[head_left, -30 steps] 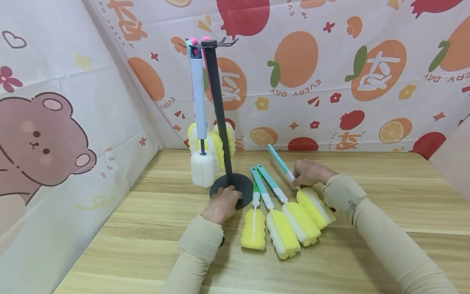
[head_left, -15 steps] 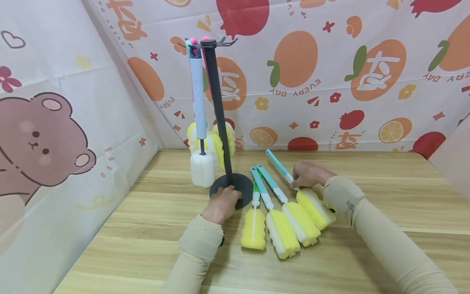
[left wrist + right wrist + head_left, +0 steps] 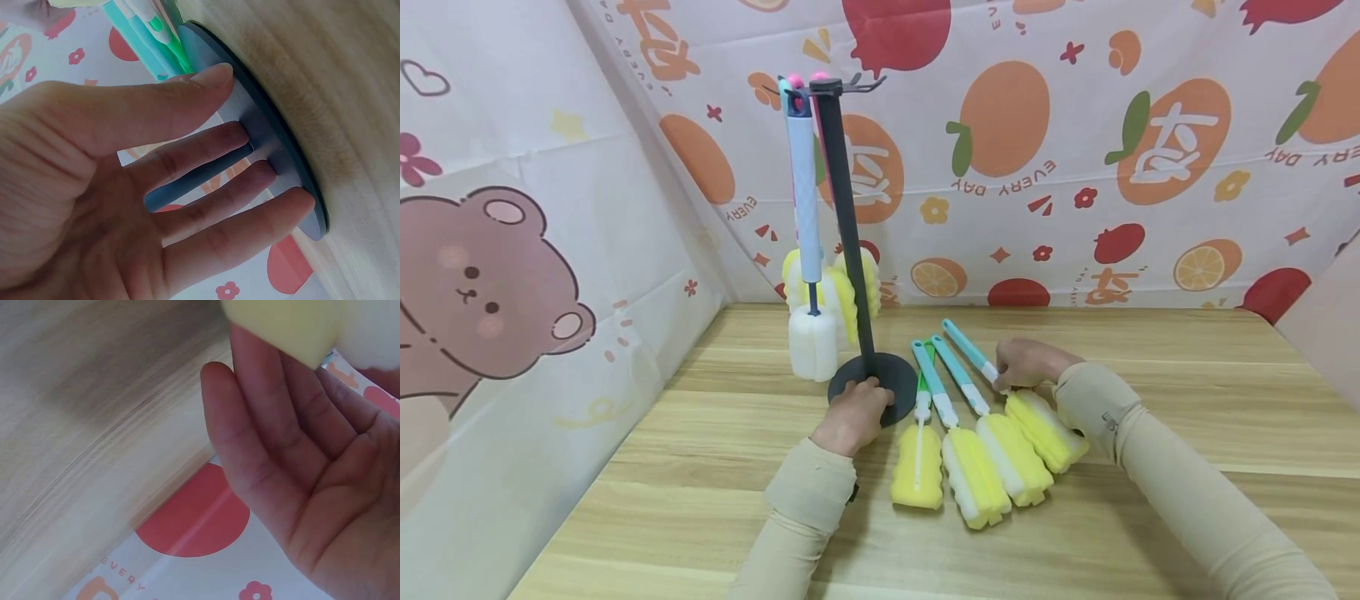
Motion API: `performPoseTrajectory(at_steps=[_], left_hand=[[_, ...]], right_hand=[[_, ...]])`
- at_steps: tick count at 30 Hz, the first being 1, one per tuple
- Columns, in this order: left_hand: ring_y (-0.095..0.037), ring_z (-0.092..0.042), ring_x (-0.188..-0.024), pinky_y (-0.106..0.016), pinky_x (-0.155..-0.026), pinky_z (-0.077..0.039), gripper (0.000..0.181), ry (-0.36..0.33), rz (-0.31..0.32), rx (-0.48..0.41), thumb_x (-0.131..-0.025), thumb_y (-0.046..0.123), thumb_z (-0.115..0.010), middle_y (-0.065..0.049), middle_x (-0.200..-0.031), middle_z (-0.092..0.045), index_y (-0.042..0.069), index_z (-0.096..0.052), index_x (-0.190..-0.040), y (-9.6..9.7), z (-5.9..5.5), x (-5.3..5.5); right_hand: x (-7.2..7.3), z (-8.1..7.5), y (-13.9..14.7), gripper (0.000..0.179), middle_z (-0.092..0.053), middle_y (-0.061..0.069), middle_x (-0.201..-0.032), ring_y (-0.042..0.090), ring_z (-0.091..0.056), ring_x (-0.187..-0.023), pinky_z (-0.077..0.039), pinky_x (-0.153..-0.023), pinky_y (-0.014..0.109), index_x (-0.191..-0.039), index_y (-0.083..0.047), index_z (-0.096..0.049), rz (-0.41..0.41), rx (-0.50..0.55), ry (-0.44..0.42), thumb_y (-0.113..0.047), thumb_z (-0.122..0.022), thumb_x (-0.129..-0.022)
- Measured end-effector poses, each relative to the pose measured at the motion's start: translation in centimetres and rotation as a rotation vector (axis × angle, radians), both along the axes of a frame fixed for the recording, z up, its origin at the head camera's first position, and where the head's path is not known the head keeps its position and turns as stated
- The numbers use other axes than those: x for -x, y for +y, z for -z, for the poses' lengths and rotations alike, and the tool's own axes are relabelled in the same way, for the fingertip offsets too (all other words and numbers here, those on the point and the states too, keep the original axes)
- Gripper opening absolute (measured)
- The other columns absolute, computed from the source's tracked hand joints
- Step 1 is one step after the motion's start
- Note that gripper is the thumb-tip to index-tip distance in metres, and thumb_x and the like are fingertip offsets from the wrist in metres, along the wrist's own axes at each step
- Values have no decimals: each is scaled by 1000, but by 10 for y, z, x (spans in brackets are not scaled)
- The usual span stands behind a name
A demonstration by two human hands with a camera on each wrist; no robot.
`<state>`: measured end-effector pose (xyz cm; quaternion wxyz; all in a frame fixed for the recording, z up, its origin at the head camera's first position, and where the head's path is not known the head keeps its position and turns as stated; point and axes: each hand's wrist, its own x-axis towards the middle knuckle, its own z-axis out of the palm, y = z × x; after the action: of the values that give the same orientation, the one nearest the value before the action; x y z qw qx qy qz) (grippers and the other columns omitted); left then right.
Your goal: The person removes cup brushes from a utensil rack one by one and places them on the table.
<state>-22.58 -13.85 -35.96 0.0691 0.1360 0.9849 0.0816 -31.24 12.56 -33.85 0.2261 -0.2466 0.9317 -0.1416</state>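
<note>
My left hand presses its fingertips on the round black base of a hook stand. In the left wrist view, the thumb and fingers are extended against that disc. My right hand pinches a sponge bottle brush near its neck; its turquoise handle points back and left on the table. The right wrist view shows the fingers bent behind the yellow and white sponge; the thumb is hidden there. Three more bottle brushes lie fanned between my hands: one green-handled brush and two turquoise-handled brushes.
From the stand's left hooks hangs a blue-handled brush with a white sponge, and other brushes with yellow and white sponges hang behind. Bare hooks stick out rightward. A printed cloth rises along the table's back edge.
The brush in my right hand has shifted toward me, its handle end coming down and closer to the other brushes. A neighbouring brush's handle has moved slightly right. My left hand stays put.
</note>
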Motion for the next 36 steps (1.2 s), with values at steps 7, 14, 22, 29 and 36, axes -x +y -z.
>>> performPoseTrajectory(at_steps=[7,14,22,29,36], left_hand=[[-42,-58,-101,-53,-83,-54,30,-2,-5,4,-90,-7,-72,-21,-116,-63,7,-77,-115,0,0,0],[-43,-58,-102,-53,-84,-54,30,-4,-7,7,-89,-7,-72,-20,-117,-63,7,-77,-115,0,0,0],[-43,-58,-102,-53,-84,-54,30,-9,-3,10,-90,-6,-73,-20,-117,-63,7,-77,-116,0,0,0],[-44,-59,-103,-53,-85,-54,29,-6,-3,10,-90,-6,-72,-20,-117,-63,7,-77,-115,0,-1,0],[-44,-59,-101,-53,-83,-54,28,2,3,3,-90,-6,-72,-20,-115,-63,7,-77,-114,-1,0,-1]], right_hand=[[0,0,2,30,-46,-2,-57,10,-43,-51,-39,-51,21,-66,-7,-63,-9,14,-17,-7,-67,-95],[0,-1,2,29,-46,-2,-57,11,-44,-51,-39,-51,21,-67,-6,-64,-30,-12,-24,-3,-63,-96],[0,-1,3,33,-45,-3,-55,10,-43,-50,-39,-50,21,-63,-6,-62,-37,6,-32,-2,-62,-96],[0,-5,2,27,-54,2,-64,12,-47,-55,-42,-55,22,-74,-6,-67,-2,-16,-56,-11,-64,-100],[0,-8,4,24,-59,3,-69,12,-50,-59,-44,-58,22,-82,-3,-69,13,-27,-66,-16,-63,-102]])
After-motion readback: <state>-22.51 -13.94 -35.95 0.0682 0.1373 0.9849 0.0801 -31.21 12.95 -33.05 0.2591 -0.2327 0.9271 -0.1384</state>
